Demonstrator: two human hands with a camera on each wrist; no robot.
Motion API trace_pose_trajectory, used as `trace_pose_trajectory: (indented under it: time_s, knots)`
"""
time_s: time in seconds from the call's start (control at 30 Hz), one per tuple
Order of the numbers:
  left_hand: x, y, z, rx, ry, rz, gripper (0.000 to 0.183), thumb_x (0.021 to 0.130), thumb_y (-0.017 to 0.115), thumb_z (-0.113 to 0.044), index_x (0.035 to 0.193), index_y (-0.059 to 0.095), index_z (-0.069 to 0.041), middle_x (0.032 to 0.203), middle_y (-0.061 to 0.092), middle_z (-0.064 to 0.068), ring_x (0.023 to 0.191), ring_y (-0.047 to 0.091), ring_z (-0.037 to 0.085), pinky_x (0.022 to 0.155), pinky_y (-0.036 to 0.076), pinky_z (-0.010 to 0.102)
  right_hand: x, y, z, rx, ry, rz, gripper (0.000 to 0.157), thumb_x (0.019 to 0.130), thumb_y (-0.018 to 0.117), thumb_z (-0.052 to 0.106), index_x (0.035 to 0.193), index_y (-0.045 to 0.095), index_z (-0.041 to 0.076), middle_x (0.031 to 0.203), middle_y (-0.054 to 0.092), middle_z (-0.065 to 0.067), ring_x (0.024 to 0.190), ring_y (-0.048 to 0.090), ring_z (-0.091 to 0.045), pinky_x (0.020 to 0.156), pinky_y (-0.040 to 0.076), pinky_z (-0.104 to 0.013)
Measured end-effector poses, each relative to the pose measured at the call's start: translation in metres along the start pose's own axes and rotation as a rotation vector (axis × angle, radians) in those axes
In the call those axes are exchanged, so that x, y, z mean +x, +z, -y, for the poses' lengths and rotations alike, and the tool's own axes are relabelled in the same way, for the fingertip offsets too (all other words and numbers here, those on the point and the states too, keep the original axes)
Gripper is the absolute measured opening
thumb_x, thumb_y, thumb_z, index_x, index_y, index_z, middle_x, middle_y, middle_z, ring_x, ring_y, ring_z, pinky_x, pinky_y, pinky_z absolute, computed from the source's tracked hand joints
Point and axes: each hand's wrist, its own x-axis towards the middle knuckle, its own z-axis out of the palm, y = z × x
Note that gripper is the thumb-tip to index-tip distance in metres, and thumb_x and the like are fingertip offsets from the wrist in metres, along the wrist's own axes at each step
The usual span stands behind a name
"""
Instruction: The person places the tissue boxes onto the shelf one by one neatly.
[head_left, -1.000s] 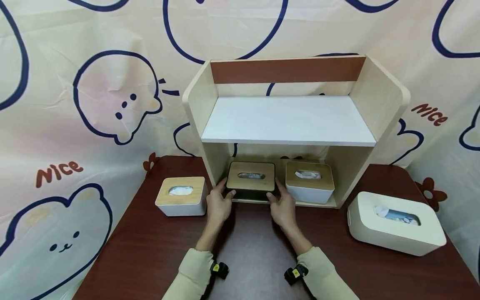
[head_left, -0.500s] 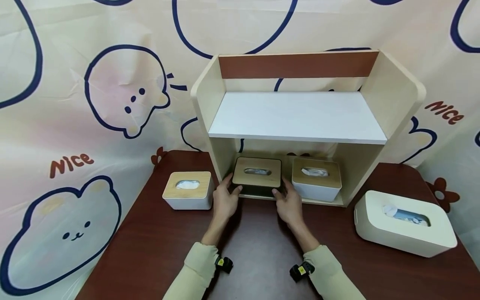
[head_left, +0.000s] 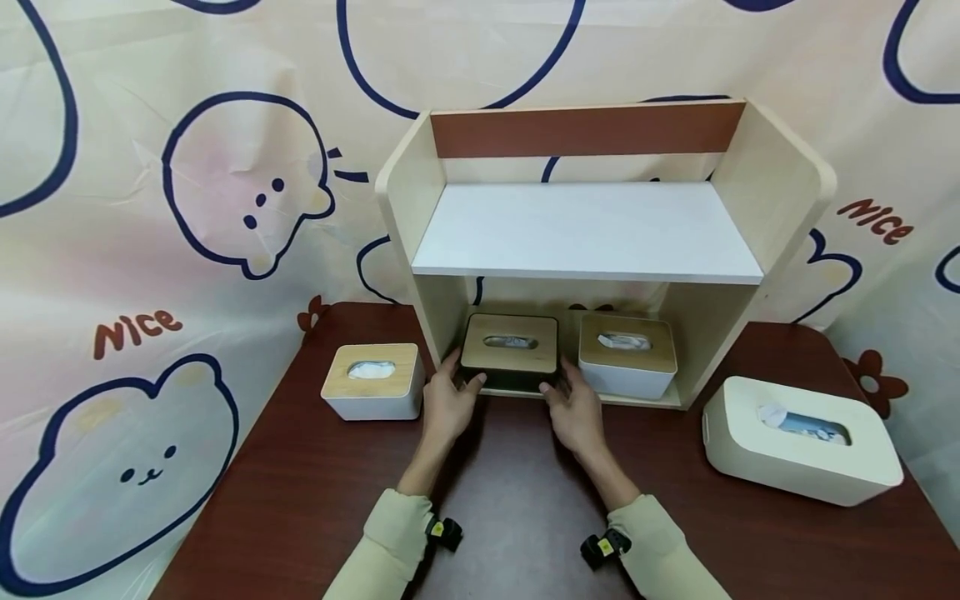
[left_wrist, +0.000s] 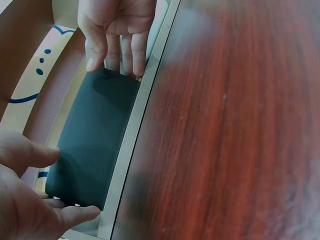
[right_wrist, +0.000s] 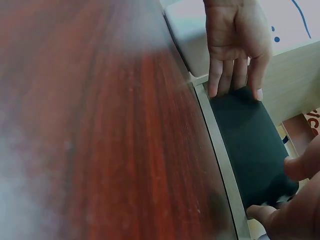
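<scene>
A black tissue box (head_left: 510, 342) with a wooden lid stands in the left part of the shelf unit's lower compartment, close to its front edge. My left hand (head_left: 448, 404) holds the box's left end, the thumb at the front corner and fingers along the side. At the opposite end my right hand (head_left: 573, 414) holds it in the same way. Both wrist views show the dark front of the tissue box (left_wrist: 95, 135) between the two hands. To its right, a white tissue box (head_left: 627, 371) with a wooden lid shares the compartment, separated by a narrow gap.
The cream shelf unit (head_left: 772, 175) stands at the back of the dark wooden table (head_left: 517, 500), with a white upper shelf (head_left: 585, 229). A smaller wood-lidded tissue box (head_left: 372, 383) is left of it. A large white tissue box (head_left: 802, 442) lies right.
The head view has shifted slightly. Both hands stay at the ends of the black tissue box, which keeps its place in the compartment.
</scene>
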Motion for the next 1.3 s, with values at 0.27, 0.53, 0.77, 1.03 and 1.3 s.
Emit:
trace_pose_trajectory:
  time_s: [0.27, 0.53, 0.77, 1.03, 1.3]
  knots:
    - [-0.012, -0.007, -0.002, -0.051, 0.018, 0.034, 0.07, 0.1, 0.078, -0.017, 0.16, 0.047, -0.001, 0.155, 0.057, 0.027, 0.135, 0.064, 0.044, 0.106, 0.058, 0.056, -0.013, -0.004, -0.001, -0.02, -0.021, 0.03, 0.069, 0.108, 0.065, 0.016, 0.168, 0.032, 0.003, 0.169, 0.042, -0.024, 0.155, 0.045, -0.041, 0.121, 0.048, -0.05]
    - [-0.023, -0.013, -0.004, -0.081, 0.02, 0.056, 0.066, 0.099, 0.077, -0.011, 0.158, 0.049, 0.002, 0.154, 0.06, 0.024, 0.141, 0.061, 0.04, 0.11, 0.057, 0.053, -0.028, -0.011, 0.001, -0.036, -0.023, 0.067, 0.067, 0.107, 0.068, 0.016, 0.165, 0.038, 0.002, 0.164, 0.047, -0.026, 0.152, 0.048, -0.038, 0.118, 0.05, -0.046]
    - [-0.035, -0.022, -0.004, -0.087, 0.032, 0.099, 0.066, 0.1, 0.076, -0.013, 0.158, 0.049, 0.002, 0.159, 0.055, 0.024, 0.145, 0.057, 0.042, 0.112, 0.055, 0.054, -0.039, -0.012, 0.005, -0.027, -0.058, 0.093, 0.067, 0.106, 0.07, 0.018, 0.164, 0.04, 0.001, 0.165, 0.048, -0.023, 0.151, 0.049, -0.038, 0.116, 0.05, -0.047]
    - [-0.048, -0.037, 0.001, -0.045, 0.04, 0.09, 0.065, 0.098, 0.08, -0.015, 0.155, 0.053, 0.001, 0.155, 0.06, 0.023, 0.143, 0.06, 0.039, 0.11, 0.057, 0.054, -0.044, -0.001, 0.007, -0.031, -0.112, 0.121, 0.064, 0.105, 0.071, 0.015, 0.16, 0.045, -0.003, 0.162, 0.051, -0.024, 0.149, 0.052, -0.039, 0.115, 0.052, -0.046]
    - [-0.061, -0.052, 0.01, -0.004, 0.018, 0.086, 0.065, 0.098, 0.081, -0.017, 0.155, 0.055, -0.002, 0.153, 0.062, 0.022, 0.141, 0.062, 0.039, 0.111, 0.055, 0.056, -0.047, 0.008, 0.008, -0.023, -0.138, 0.146, 0.062, 0.105, 0.071, 0.014, 0.159, 0.047, -0.003, 0.161, 0.052, -0.025, 0.148, 0.053, -0.041, 0.114, 0.053, -0.047]
